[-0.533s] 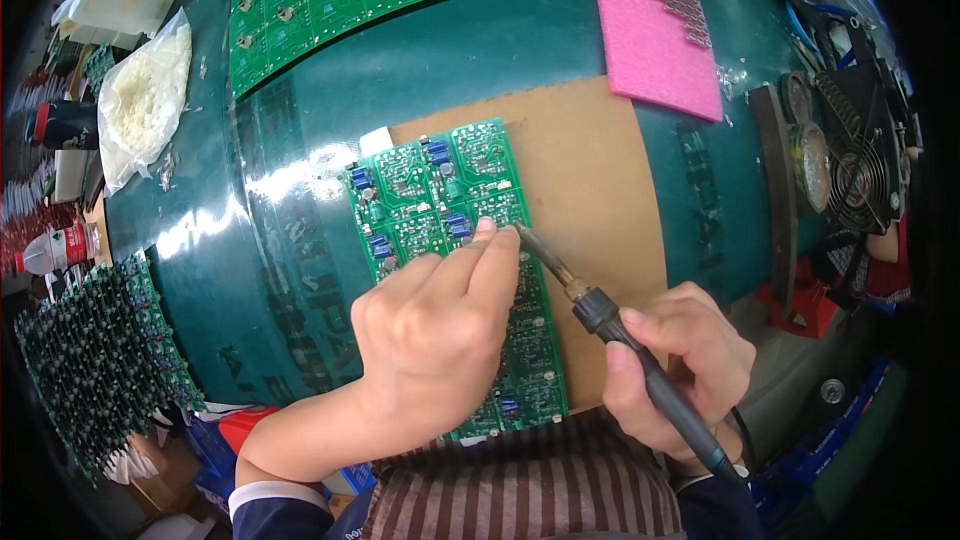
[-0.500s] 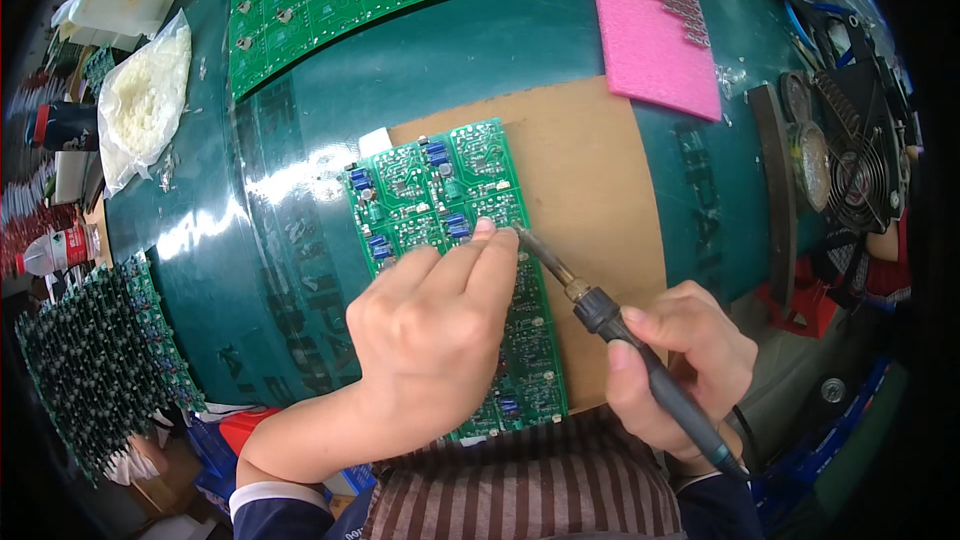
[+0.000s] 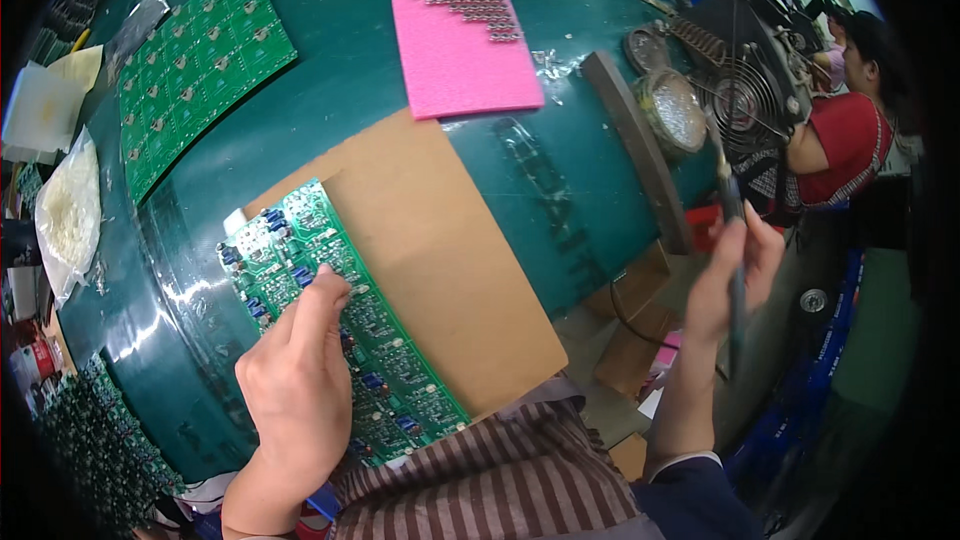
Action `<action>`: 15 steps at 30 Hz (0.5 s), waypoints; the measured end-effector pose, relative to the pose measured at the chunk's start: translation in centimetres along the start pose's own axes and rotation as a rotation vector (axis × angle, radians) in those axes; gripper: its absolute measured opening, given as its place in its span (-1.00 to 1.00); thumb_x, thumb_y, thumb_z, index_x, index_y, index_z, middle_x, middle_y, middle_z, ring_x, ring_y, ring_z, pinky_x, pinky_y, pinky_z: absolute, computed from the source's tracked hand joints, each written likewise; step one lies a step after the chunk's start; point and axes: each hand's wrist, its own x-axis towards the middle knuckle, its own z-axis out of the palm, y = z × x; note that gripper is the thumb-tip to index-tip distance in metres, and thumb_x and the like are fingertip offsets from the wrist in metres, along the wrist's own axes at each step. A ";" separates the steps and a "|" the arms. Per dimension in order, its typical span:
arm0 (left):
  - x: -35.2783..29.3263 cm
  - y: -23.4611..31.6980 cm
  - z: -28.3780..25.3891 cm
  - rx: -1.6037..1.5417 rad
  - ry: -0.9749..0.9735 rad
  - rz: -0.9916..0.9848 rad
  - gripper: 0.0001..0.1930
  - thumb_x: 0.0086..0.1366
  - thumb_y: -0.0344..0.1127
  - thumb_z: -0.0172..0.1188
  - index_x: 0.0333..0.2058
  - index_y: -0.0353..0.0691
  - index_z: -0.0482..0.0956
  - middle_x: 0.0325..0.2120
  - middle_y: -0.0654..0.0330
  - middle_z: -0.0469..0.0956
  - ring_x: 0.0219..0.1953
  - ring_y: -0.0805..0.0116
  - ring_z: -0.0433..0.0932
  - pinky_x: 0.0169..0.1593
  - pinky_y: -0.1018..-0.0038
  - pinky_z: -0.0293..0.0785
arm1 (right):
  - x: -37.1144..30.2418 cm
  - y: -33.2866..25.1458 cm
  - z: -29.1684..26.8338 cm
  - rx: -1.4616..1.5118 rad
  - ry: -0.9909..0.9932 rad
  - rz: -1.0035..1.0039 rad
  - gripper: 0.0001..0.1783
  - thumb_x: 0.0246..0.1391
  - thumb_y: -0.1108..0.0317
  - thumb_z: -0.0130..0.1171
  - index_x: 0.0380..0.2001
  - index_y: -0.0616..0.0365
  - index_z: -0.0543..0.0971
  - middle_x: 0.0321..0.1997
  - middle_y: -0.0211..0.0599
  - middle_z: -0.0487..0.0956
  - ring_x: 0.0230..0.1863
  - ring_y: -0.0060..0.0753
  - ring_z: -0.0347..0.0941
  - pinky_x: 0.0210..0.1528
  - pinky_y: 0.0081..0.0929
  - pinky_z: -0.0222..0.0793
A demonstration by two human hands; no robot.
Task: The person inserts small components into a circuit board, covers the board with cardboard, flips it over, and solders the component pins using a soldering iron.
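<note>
A long green circuit board (image 3: 375,340), crowded with small parts and blue components, lies at a slant on a brown cardboard sheet (image 3: 440,260). My left hand (image 3: 295,380) reaches over the board with thumb and fingers pinched together low on its surface. Whatever is between those fingertips is hidden. Off to the right, my right hand (image 3: 735,265) grips a soldering iron (image 3: 733,195) by its dark handle, tip upward. The iron is smeared by motion. In this view its tip appears beside a round dish (image 3: 672,110) and a metal coil stand (image 3: 738,105), well away from the board.
A pink foam block (image 3: 470,75) holds rows of small metal parts. Another green panel (image 3: 200,70) lies at the far left, near a bag of whitish pieces (image 3: 70,220). Stacked boards (image 3: 100,440) stand lower left. A dark bar (image 3: 635,150) edges the right. A person in red (image 3: 850,145) sits beyond.
The soldering iron has left the board and swung right with my right hand, toward the dish and stand. My left hand stays on the board, still pinched. The whole view has turned right.
</note>
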 end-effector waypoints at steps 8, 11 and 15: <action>-3.0 2.3 -1.7 0.014 -0.220 -0.072 -0.85 0.22 -0.60 0.12 -0.23 -0.33 0.46 -0.38 0.00 0.55 -0.35 0.02 0.52 -0.28 0.23 0.45 | -1.0 -2.2 1.3 0.084 -0.154 0.046 -0.81 0.17 0.50 0.10 -0.14 0.30 0.48 -0.30 -0.31 0.53 -0.33 -0.64 0.41 -0.25 -0.66 0.35; -3.3 1.7 -0.7 0.034 -0.194 -0.054 -0.85 0.22 -0.60 0.14 -0.24 -0.35 0.43 -0.42 0.01 0.54 -0.39 0.02 0.52 -0.32 0.25 0.46 | -4.0 -5.9 0.9 0.232 -0.371 0.035 -0.79 0.09 0.56 0.07 -0.17 0.29 0.45 -0.27 -0.15 0.48 -0.28 -0.43 0.43 -0.20 -0.53 0.38; -3.2 1.2 0.5 -0.006 -0.062 0.028 -0.73 0.06 -0.58 0.17 -0.21 -0.36 0.44 -0.65 0.17 0.36 -0.54 0.26 0.39 -0.43 0.37 0.37 | -6.5 -8.3 1.6 0.480 -0.650 -0.170 -0.76 -0.03 0.51 0.19 -0.24 0.32 0.46 -0.44 -0.13 0.54 -0.51 -0.34 0.47 -0.43 -0.46 0.40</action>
